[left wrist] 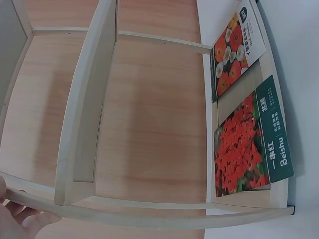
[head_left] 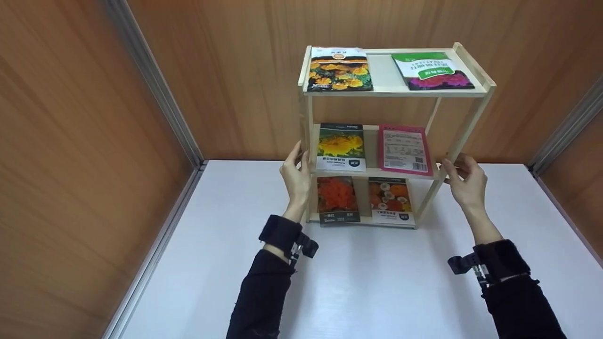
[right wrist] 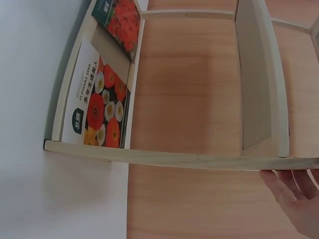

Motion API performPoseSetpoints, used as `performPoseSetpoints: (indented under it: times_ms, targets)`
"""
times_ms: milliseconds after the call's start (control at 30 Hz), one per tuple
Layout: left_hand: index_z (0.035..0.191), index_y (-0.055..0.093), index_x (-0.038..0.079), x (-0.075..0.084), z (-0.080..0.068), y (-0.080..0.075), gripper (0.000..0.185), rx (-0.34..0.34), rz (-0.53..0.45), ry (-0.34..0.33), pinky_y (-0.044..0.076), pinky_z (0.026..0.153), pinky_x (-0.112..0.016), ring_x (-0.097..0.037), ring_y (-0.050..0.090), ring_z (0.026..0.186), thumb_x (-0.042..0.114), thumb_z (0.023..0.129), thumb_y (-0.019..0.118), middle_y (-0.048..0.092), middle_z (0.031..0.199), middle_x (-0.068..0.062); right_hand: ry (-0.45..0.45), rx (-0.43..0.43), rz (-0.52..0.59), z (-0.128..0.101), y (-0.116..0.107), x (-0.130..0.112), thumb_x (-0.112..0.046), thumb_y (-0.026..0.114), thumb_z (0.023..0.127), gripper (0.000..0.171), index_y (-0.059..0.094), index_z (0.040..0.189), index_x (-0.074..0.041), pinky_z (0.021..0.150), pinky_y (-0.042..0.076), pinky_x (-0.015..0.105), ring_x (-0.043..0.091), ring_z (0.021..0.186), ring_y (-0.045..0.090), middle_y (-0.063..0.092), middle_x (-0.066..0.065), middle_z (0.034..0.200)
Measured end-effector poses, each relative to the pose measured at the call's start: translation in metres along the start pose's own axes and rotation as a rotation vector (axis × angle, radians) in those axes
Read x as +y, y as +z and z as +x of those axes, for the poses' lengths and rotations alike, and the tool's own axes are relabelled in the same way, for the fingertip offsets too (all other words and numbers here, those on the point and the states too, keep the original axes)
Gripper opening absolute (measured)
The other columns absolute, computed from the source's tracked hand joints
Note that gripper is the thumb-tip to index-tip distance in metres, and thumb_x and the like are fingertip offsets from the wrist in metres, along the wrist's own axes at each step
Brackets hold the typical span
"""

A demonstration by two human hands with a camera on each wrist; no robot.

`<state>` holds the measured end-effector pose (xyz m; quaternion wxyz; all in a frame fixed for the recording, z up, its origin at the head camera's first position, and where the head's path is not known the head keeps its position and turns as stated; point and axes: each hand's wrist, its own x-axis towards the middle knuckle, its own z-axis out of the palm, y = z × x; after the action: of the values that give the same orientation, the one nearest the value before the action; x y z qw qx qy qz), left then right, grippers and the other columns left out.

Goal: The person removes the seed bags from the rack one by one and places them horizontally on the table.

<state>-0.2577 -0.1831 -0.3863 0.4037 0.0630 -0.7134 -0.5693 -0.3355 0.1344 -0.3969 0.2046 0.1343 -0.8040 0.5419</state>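
Observation:
A small three-tier wooden shelf (head_left: 377, 173) stands upright over the white table, flower seed packets lying on its boards. My left hand (head_left: 296, 176) holds its left side post at middle-board height; fingers curl round that post in the left wrist view. Across from it, my right hand (head_left: 468, 186) grips the right post, thumb in front and fingers behind. On top lie an orange-flower packet (head_left: 340, 70) and a green-and-white packet (head_left: 431, 70). The middle board carries a yellow-flower packet (head_left: 341, 147) and a pink-bordered packet (head_left: 405, 148). Below are a red-flower packet (left wrist: 244, 144) and a poppy-like packet (right wrist: 105, 107).
A wood-grain panel (head_left: 235, 84) rises behind the shelf, with another side panel (head_left: 70, 141) on the left and one on the right. Grey metal strips (head_left: 155, 80) edge the panels. The white table (head_left: 367, 287) extends in front of the shelf.

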Motion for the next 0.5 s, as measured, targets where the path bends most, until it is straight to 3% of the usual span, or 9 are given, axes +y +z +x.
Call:
performPoseSetpoints:
  times_ms: [267, 500]
  targets:
    - [0.122, 0.049, -0.004, -0.001, -0.001, 0.002, 0.035, -0.044, -0.008, 0.021, 0.045, 0.083, -0.025, -0.022, 0.054, 0.103, 0.004, 0.089, 0.051, 0.056, 0.114, -0.017, 0.064, 0.001, -0.031, -0.002, -0.005, -0.002, -0.020, 0.051, 0.090, 0.039, 0.047, 0.120, 0.005, 0.060, 0.048, 0.013, 0.013, 0.087, 0.058, 0.055, 0.021, 0.108]
    - [0.124, 0.047, -0.004, -0.003, 0.003, -0.006, 0.036, -0.073, 0.020, 0.038, 0.047, 0.079, -0.025, -0.024, 0.054, 0.102, 0.006, 0.089, 0.051, 0.055, 0.115, -0.018, 0.047, 0.022, 0.018, -0.005, 0.000, -0.017, -0.013, 0.054, 0.088, 0.034, 0.051, 0.114, 0.008, 0.059, 0.049, 0.018, 0.010, 0.080, 0.059, 0.058, 0.013, 0.097]
